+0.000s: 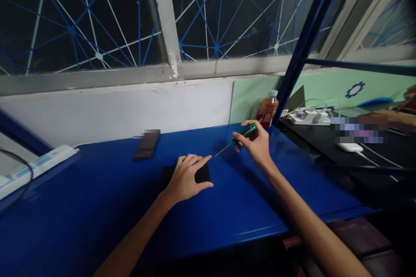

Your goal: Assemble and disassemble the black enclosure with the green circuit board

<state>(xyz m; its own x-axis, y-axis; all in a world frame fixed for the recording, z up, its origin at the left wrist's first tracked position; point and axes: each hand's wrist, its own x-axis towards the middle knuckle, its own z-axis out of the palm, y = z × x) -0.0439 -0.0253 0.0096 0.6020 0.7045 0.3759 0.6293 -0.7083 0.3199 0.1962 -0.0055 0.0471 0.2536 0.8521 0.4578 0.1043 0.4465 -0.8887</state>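
My left hand (186, 177) lies palm down over a flat black rectangular object (203, 174) on the blue table (234, 207). Its fingers are stretched out, with the thumb spread apart, and they cover much of the object. My right hand (255, 143) is closed around the green and black handle of a screwdriver (244, 133). The thin shaft slants down to the left, and its tip is close to my left index fingertip. Whether the tip touches anything, I cannot tell. A few tiny bright specks lie near the tip, too small to name.
A dark blurred slab (147, 145) lies near the wall. White power strips are at the far left (39, 169) and on the black table at right (308, 117). A bottle (268, 108) stands by the blue post (300, 39). Another person's arm (386, 117) reaches in at right.
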